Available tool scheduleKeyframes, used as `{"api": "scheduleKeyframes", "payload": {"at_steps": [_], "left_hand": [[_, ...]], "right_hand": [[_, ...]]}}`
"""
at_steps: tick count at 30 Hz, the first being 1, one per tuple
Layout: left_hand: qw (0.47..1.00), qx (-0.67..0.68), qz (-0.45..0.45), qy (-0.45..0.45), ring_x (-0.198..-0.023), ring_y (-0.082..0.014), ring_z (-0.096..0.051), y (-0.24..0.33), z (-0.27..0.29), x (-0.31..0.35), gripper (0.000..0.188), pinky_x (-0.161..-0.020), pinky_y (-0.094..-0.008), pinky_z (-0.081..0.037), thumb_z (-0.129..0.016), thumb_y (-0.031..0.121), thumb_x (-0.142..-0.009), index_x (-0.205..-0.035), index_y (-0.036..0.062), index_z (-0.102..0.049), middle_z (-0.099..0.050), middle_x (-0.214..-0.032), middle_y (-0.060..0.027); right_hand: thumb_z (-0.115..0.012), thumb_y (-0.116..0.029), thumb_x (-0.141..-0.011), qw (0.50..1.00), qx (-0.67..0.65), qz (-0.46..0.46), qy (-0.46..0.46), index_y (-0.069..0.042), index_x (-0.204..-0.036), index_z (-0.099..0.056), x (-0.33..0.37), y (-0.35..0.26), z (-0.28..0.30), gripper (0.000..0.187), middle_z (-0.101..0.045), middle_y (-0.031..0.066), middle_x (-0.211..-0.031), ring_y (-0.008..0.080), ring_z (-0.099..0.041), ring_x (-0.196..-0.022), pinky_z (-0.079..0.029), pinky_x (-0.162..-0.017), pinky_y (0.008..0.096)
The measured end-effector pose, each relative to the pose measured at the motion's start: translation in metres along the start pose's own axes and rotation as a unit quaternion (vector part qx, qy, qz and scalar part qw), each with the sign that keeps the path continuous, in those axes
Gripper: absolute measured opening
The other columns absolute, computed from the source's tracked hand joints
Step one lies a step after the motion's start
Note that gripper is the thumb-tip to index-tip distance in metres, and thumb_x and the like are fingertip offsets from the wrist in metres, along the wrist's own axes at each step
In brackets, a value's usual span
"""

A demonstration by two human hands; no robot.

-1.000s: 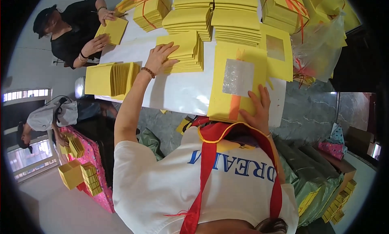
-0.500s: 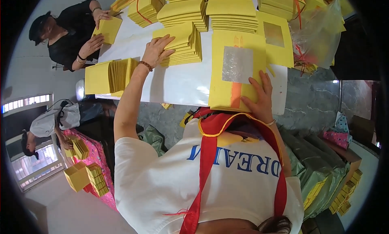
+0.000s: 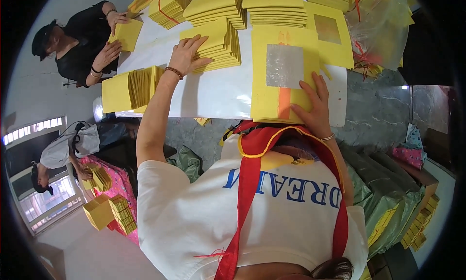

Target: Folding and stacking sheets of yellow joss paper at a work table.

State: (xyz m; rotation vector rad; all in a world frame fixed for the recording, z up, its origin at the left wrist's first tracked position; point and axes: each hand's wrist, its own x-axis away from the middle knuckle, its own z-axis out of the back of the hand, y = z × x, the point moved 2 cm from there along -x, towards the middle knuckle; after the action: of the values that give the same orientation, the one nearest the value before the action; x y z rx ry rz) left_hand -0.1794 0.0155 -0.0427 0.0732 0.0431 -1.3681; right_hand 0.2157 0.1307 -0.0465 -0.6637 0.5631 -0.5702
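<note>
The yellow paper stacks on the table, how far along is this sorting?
Done: several squared yellow stacks sit along the table's far side, and a fanned batch lies at the left edge. In hand: the left hand rests on a stack, while the right hand presses the silver-foil sheet pile. Left: that pile, not yet moved to the stacks, and the bagged sheets beyond.

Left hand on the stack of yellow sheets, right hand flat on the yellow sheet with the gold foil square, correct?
Nearly. The left hand rests on the stack of yellow sheets and the right hand presses the yellow sheet, but the head view shows its foil square is silver, not gold.
</note>
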Motion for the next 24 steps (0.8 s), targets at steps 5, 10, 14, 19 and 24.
{"api": "scheduleKeyframes", "payload": {"at_steps": [5, 10, 14, 19, 24], "left_hand": [[1.000, -0.002, -0.018, 0.017, -0.116, -0.0308, -0.044, 0.006, 0.001, 0.001, 0.075, -0.094, -0.0459, -0.037, -0.064, 0.056, -0.073, -0.135, 0.0203, -0.041, -0.046, -0.133, -0.0085], [0.990, -0.063, -0.068, 0.106, -0.113, -0.0282, -0.046, 0.034, 0.012, -0.003, 0.073, -0.092, -0.0439, -0.035, -0.065, 0.051, -0.073, -0.134, 0.0195, -0.041, -0.048, -0.129, -0.0071], [0.983, -0.071, -0.094, 0.141, -0.110, -0.0254, -0.048, 0.039, 0.011, -0.009, 0.070, -0.090, -0.0422, -0.034, -0.066, 0.048, -0.074, -0.134, 0.0194, -0.042, -0.051, -0.125, -0.0056], [0.981, -0.088, -0.102, 0.137, -0.108, -0.0244, -0.049, 0.037, 0.005, -0.008, 0.067, -0.088, -0.0414, -0.036, -0.066, 0.044, -0.075, -0.133, 0.0186, -0.043, -0.052, -0.122, -0.0054], [0.977, -0.098, -0.119, 0.150, -0.107, -0.0235, -0.049, 0.036, 0.004, -0.008, 0.065, -0.087, -0.0399, -0.037, -0.066, 0.039, -0.076, -0.133, 0.0169, -0.044, -0.053, -0.122, -0.0054]], "right_hand": [[-0.075, -0.029, -0.069, 1.000, -0.010, -0.003, 0.004, -0.009, -0.121, -0.055, 0.001, 0.001, -0.002, 0.059, -0.030, 0.0152, -0.144, 0.0370, -0.023, -0.133, -0.025, -0.107, 0.0459], [-0.075, -0.029, -0.069, 1.000, -0.014, 0.000, 0.009, -0.010, -0.121, -0.055, 0.000, 0.003, -0.002, 0.059, -0.030, 0.0153, -0.143, 0.0369, -0.023, -0.133, -0.025, -0.107, 0.0457], [-0.075, -0.029, -0.070, 1.000, -0.019, -0.004, 0.011, -0.010, -0.121, -0.055, -0.001, 0.002, -0.002, 0.058, -0.030, 0.0153, -0.143, 0.0370, -0.023, -0.133, -0.025, -0.107, 0.0458], [-0.074, -0.030, -0.070, 1.000, -0.007, 0.008, 0.015, -0.010, -0.121, -0.055, 0.000, 0.004, -0.003, 0.058, -0.030, 0.0155, -0.144, 0.0369, -0.023, -0.133, -0.025, -0.107, 0.0460], [-0.074, -0.030, -0.070, 1.000, -0.011, 0.002, 0.016, -0.010, -0.121, -0.055, 0.000, 0.004, -0.003, 0.058, -0.031, 0.0148, -0.144, 0.0364, -0.024, -0.133, -0.025, -0.107, 0.0456]]}}
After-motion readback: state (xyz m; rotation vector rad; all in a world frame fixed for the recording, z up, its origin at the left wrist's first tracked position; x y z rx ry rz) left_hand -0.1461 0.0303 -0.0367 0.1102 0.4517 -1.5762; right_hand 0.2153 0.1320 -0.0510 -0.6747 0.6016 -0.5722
